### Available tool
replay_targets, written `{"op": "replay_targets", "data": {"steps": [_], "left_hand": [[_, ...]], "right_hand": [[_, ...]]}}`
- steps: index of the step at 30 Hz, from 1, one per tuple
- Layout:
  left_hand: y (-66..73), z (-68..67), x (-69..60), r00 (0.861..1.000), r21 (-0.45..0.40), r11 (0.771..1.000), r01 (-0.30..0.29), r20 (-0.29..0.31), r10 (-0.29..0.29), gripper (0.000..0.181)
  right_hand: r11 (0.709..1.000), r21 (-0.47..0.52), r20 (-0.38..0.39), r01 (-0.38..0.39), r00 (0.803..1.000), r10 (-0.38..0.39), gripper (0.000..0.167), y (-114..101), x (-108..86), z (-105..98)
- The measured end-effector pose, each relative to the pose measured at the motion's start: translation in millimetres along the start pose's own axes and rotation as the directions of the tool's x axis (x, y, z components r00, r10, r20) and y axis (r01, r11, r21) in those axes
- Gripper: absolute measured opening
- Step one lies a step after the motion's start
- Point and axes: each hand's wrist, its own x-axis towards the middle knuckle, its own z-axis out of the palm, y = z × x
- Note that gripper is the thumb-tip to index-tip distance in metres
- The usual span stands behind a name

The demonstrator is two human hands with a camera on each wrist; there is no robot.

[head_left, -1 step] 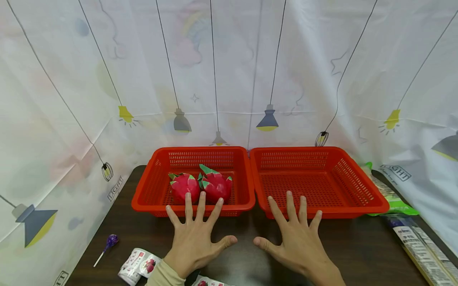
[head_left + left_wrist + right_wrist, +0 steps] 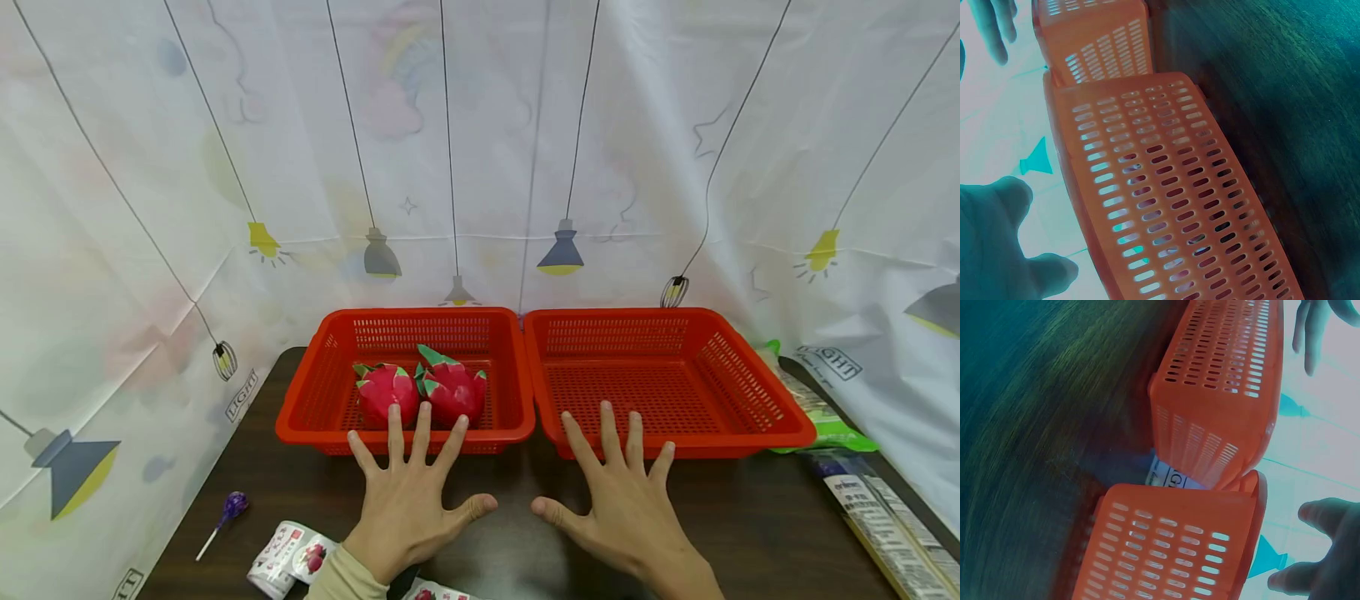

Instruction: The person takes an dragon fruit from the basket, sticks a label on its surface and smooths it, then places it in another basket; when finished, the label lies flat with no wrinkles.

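Note:
Both hands are held up with fingers spread, holding nothing. My left hand [image 2: 412, 508] is in front of the left red plastic basket [image 2: 318, 437], its fingertips overlapping the near rim in the head view. Inside that basket lie two dragon fruits, one on the left [image 2: 384, 387] and one on the right [image 2: 456, 390], both pink with green tips. My right hand [image 2: 626, 508] is before the right red basket [image 2: 720, 444], whose visible floor is bare mesh. In the wrist views, the left fingers [image 2: 1007, 200] and right fingers [image 2: 1329, 515] appear apart from the baskets.
A purple lollipop [image 2: 235, 504] and a roll of dragon fruit labels [image 2: 277, 554] lie at the left. Another label strip [image 2: 438, 593] shows at the bottom edge. A green bag [image 2: 832, 427] and long plastic packaging [image 2: 885, 525] lie right. Behind hangs a printed white curtain [image 2: 480, 150].

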Motion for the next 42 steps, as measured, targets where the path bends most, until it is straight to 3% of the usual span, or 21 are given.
{"op": "replay_targets", "data": {"steps": [9, 11, 12, 13, 14, 15, 17, 18, 19, 20, 21, 23, 25, 26, 27, 28, 29, 31, 32, 37, 42], "left_hand": [[-7.1, -1.6, -5.7, 0.999, 0.001, 1.000, 0.026, -0.034, -0.026, 0.093], [-14.2, -2.2, -7.5, 0.995, -0.008, 1.000, 0.021, -0.101, -0.021, 0.091], [-20.2, -3.1, -8.8, 0.986, -0.021, 1.000, 0.017, -0.166, -0.020, 0.089], [-28.3, -4.0, -10.1, 0.968, -0.039, 0.999, 0.015, -0.249, -0.024, 0.087], [-38.5, -5.3, -11.1, 0.936, -0.069, 0.998, 0.011, -0.351, -0.034, 0.084], [-50.4, -7.2, -12.2, 0.887, -0.111, 0.994, 0.007, -0.459, -0.058, 0.080], [-76.3, -12.1, -15.2, 0.756, -0.245, 0.969, 0.017, -0.632, -0.173, 0.071], [-89.2, -14.6, -16.9, 0.693, -0.340, 0.940, 0.027, -0.672, -0.263, 0.069], [-101.3, -17.2, -18.3, 0.644, -0.449, 0.893, 0.038, -0.672, -0.365, 0.067], [-111.9, -19.8, -19.7, 0.611, -0.560, 0.826, 0.061, -0.634, -0.475, 0.067], [-120.9, -22.0, -21.2, 0.597, -0.671, 0.735, 0.097, -0.551, -0.582, 0.066], [-135.0, -24.1, -22.5, 0.609, -0.839, 0.515, 0.173, -0.320, -0.726, 0.066], [-142.6, -24.6, -22.8, 0.640, -0.922, 0.295, 0.252, -0.069, -0.765, 0.068], [-144.7, -23.7, -22.6, 0.659, -0.941, 0.199, 0.274, 0.033, -0.751, 0.069], [-145.7, -22.8, -22.1, 0.678, -0.951, 0.115, 0.288, 0.118, -0.725, 0.069], [-145.9, -21.9, -21.3, 0.695, -0.955, 0.049, 0.293, 0.178, -0.697, 0.069], [-145.3, -21.1, -20.5, 0.708, -0.955, 0.002, 0.296, 0.218, -0.672, 0.069], [-143.7, -20.1, -18.1, 0.728, -0.957, -0.069, 0.280, 0.259, -0.635, 0.066], [-143.1, -19.8, -16.8, 0.736, -0.959, -0.086, 0.270, 0.263, -0.624, 0.065], [-144.4, -18.5, -13.5, 0.752, -0.965, -0.129, 0.228, 0.258, -0.607, 0.058], [-148.5, -18.2, -14.3, 0.760, -0.962, -0.191, 0.195, 0.271, -0.591, 0.053]], "right_hand": [[1.000, 0.018, 0.007, 0.015, 1.000, -0.015, 0.104, -4, 4.1, -1], [0.998, 0.058, -0.004, 0.021, 1.000, -0.021, 0.103, -5, 4.3, -2], [0.996, 0.080, -0.013, 0.026, 1.000, -0.025, 0.102, -6, 4.0, -2], [0.994, 0.101, -0.029, 0.033, 0.999, -0.030, 0.100, -6, 3.9, -2], [0.992, 0.121, -0.054, 0.045, 0.998, -0.039, 0.099, -7, 4.1, -3], [0.988, 0.138, -0.090, 0.061, 0.995, -0.049, 0.096, -8, 4.6, -3], [0.981, 0.163, -0.173, 0.104, 0.982, -0.075, 0.092, -10, 6.1, -5], [0.977, 0.168, -0.219, 0.129, 0.972, -0.090, 0.089, -10, 7.5, -6], [0.974, 0.169, -0.256, 0.150, 0.961, -0.104, 0.087, -11, 9.4, -7], [0.971, 0.169, -0.287, 0.170, 0.951, -0.117, 0.085, -12, 11.6, -8], [0.969, 0.166, -0.304, 0.184, 0.944, -0.128, 0.084, -14, 14.2, -10], [0.966, 0.162, -0.308, 0.201, 0.940, -0.144, 0.085, -17, 20.9, -13], [0.965, 0.158, -0.287, 0.210, 0.945, -0.159, 0.086, -23, 29.6, -16], [0.964, 0.159, -0.271, 0.214, 0.948, -0.166, 0.086, -26, 34.6, -17], [0.961, 0.162, -0.259, 0.223, 0.950, -0.177, 0.086, -30, 40.3, -18], [0.958, 0.167, -0.250, 0.234, 0.950, -0.189, 0.086, -33, 46.6, -18], [0.954, 0.170, -0.240, 0.246, 0.949, -0.202, 0.086, -37, 53.3, -19], [0.949, 0.183, -0.204, 0.255, 0.955, -0.217, 0.087, -45, 67.0, -19], [0.949, 0.190, -0.177, 0.252, 0.959, -0.220, 0.088, -50, 74.0, -19], [0.949, 0.239, -0.003, 0.205, 0.978, -0.211, 0.092, -72, 110.1, -19], [0.951, 0.261, 0.138, 0.164, 0.969, -0.205, 0.094, -88, 146.0, -6]]}}
